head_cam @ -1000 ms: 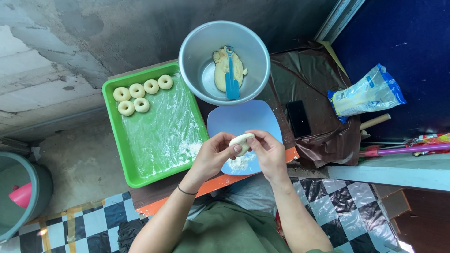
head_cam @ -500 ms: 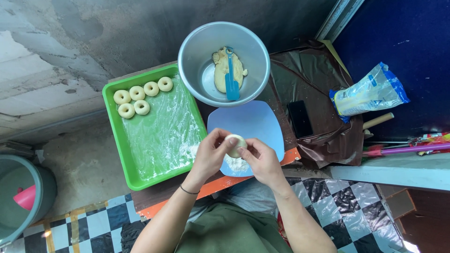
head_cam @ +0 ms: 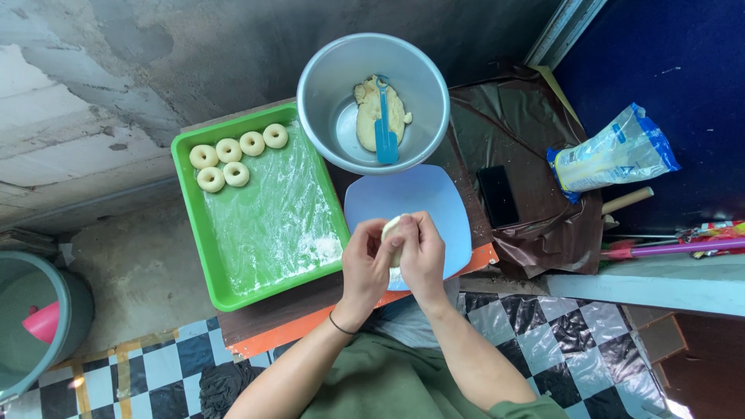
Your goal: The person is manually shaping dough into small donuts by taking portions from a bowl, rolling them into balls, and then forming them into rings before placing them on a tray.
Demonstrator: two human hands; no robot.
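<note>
Head view: left hand (head_cam: 365, 268) and right hand (head_cam: 423, 256) pinch one dough piece (head_cam: 390, 230) between them over blue board (head_cam: 434, 202); six dough rings (head_cam: 233, 155) in tray's (head_cam: 194, 233) far corner

Taking the metal bowl (head_cam: 372, 101) as the landmark: a clear plastic bag (head_cam: 613, 151) with blue ends and a pale, yellowish filling lies well to the right of the bowl, tilted, on the far right edge of the desk (head_cam: 272, 330), against the dark blue wall. A white label patch sits on its left half. Between the bowl and that bag, just lower right of the bowl, a black phone (head_cam: 497, 195) lies flat on the brown plastic sheet (head_cam: 535, 225), its screen dark. Farther right and lower, a red and yellow wrapper (head_cam: 718, 230) shows at the frame edge, possibly a package; it is too cut off to tell.
</note>
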